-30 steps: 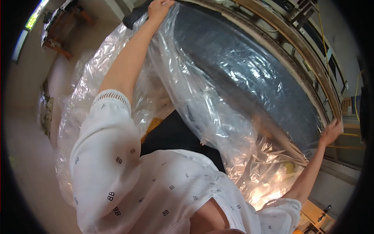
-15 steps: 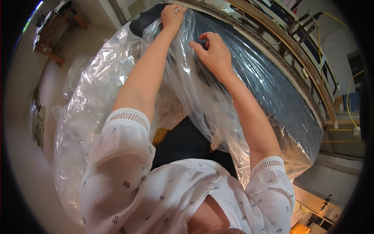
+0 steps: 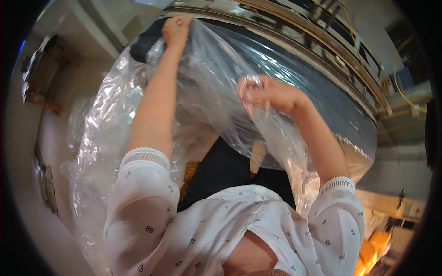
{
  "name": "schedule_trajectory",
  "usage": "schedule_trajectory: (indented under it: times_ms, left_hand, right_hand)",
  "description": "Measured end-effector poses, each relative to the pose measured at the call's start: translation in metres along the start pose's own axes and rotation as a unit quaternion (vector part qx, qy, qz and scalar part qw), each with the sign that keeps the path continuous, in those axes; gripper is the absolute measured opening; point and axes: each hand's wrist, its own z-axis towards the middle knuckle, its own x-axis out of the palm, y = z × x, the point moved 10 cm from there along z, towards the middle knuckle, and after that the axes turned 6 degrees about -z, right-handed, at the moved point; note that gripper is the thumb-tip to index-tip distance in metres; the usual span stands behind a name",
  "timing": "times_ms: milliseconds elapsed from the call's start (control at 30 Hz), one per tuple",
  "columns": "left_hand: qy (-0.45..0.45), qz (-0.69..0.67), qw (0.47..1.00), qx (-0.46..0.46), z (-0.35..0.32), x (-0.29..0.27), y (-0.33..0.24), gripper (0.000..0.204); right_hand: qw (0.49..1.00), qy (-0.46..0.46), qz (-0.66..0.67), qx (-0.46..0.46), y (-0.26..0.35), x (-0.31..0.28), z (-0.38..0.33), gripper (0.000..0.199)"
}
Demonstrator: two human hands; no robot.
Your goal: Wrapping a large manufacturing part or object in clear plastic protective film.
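Observation:
A large sheet of clear plastic film (image 3: 110, 106) drapes over a dark-topped table (image 3: 317, 87) and hangs down in folds toward my body. At the far left corner of the tabletop, my left hand (image 3: 177, 32) is closed on the film's gathered edge. My right hand (image 3: 271, 94) is nearer to me and farther right, its fingers curled round a bunched fold of the film. Between both hands the film stretches in a slanting span. Some of my right fingertips are covered by the film or blurred.
Behind the tabletop run long wooden rails (image 3: 350, 69) with a metal frame. A yellow cable (image 3: 398, 87) hangs at the right. A wooden bench (image 3: 43, 85) stands on the floor at the far left. Orange-yellow material (image 3: 375, 248) lies low on the right.
My right hand has come nearer to me and closed on the film, lifting a fold. My left hand keeps its hold at the corner; the whole view has shifted.

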Motion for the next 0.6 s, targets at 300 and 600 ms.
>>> schedule_trajectory:
  times_ms: [300, 600]
  left_hand:
    - [0.063, -0.012, 0.997, -0.037, 0.002, 0.016, 0.003, 0.037]
    - [0.120, 0.105, 0.987, 0.030, 0.016, 0.004, 0.015, 0.036]
  right_hand:
    - [0.766, -0.073, 0.223, -0.598, 0.153, -0.001, -0.326, 0.015]
    - [0.488, -0.811, 0.165, -0.277, -0.017, -0.080, -0.592, 0.016]
